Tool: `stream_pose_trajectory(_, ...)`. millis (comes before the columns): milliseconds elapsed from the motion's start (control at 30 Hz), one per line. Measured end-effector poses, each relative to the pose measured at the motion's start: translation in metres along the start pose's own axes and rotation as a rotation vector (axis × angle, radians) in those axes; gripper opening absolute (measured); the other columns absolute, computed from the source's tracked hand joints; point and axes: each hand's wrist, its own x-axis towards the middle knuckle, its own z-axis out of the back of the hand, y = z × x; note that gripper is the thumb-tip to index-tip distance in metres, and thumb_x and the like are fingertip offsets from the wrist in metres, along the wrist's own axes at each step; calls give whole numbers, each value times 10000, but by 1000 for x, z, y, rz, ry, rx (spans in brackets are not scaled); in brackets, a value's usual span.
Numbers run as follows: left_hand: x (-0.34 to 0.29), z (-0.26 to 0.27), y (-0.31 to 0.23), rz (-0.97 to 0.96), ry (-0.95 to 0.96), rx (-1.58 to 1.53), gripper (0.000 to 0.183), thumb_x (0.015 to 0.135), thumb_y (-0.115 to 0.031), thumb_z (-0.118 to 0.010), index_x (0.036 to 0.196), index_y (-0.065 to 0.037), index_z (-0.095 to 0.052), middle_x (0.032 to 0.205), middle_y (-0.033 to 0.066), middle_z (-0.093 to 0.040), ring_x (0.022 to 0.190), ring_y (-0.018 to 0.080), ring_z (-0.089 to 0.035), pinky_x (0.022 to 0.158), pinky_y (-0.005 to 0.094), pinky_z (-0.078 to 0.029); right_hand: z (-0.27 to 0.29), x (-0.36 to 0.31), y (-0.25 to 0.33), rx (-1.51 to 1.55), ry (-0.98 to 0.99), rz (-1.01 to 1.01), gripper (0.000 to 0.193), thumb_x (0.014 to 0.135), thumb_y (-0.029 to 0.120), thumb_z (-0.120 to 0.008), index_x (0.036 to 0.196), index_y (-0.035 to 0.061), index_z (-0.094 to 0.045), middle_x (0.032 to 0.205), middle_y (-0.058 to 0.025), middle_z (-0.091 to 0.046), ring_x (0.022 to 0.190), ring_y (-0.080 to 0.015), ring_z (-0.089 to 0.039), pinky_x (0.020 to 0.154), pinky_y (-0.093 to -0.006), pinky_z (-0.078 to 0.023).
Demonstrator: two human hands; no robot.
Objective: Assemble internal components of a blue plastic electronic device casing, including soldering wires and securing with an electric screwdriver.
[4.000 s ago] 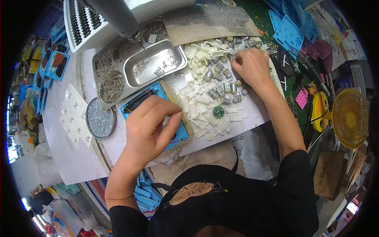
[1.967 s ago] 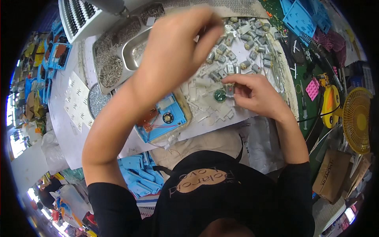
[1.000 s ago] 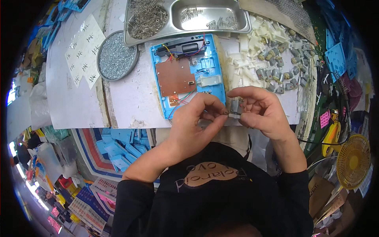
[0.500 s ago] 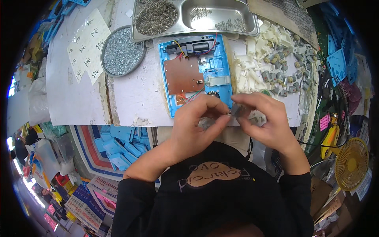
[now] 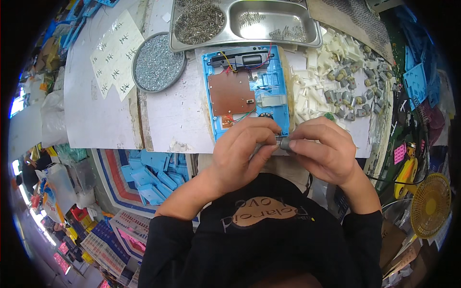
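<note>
Just in front of the blue plastic housing (image 5: 284,126), my two hands meet fingertip to fingertip. A small grey motor (image 5: 285,144) is pinched between the thumb and fingers of my right hand (image 5: 329,151). My left hand (image 5: 242,151) has its thumb and fingers pinched at the motor's left end; whatever tiny part they hold is too small to make out. The housing lies open on the table, with a brown circuit board (image 5: 231,93), a black part (image 5: 252,60) across its top, coloured wires and a clear-white piece (image 5: 272,100) inside. My left fingers hide its lower edge.
A steel tray (image 5: 317,41) of springs stands behind the housing. Left of it sit a round dish (image 5: 184,72) of small metal pieces and a marked sheet (image 5: 113,57). White plastic parts (image 5: 307,86) and grey motors (image 5: 353,98) are heaped right. Below the table's edge lie blue panels (image 5: 151,177).
My right fingers have closed further round the motor, which now lies more sideways and slightly lower. The whole scene has shifted a little to the right in view.
</note>
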Motion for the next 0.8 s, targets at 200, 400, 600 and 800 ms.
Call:
stream_pose_trajectory(200, -5, 2, 0, -52, -51, 90, 275, 777, 56, -783, 1015, -13, -663, 1132, 157, -654, 944, 278, -659, 795, 354, -547, -5, 0, -3, -49, -16, 45, 395, 732, 8, -795, 1116, 79, -740, 976, -113, -682, 795, -277, -689, 665, -355, -579)
stream_pose_trajectory(400, -4, 13, 4, 51, -102, 23, 363, 717, 34, -855, 1036, -30, -695, 1081, 137, -636, 897, 221, -634, 740, 300, -544, -9, -6, -11, -59, -48, 37, 408, 736, -17, -790, 1130, 68, -728, 996, -126, -689, 816, -286, -694, 670, -352, -579)
stream_pose_trajectory(600, 27, 42, 38, 192, -231, 485, 413, 750, -96, -862, 1116, -34, -680, 957, 100, -647, 787, 199, -627, 640, 307, -519, 9, -11, -16, -119, -90, -28, 427, 713, -70, -796, 1115, 30, -693, 1008, -163, -715, 841, -327, -708, 701, -378, -575)
stream_pose_trajectory(800, 66, 16, 39, 38, -81, 513, 309, 833, -160, -794, 1120, -100, -694, 855, 69, -682, 702, 241, -671, 631, 353, -541, 24, -29, -23, -108, -233, -192, 383, 811, -99, -753, 1172, -10, -664, 1064, -171, -757, 917, -290, -738, 806, -344, -568)
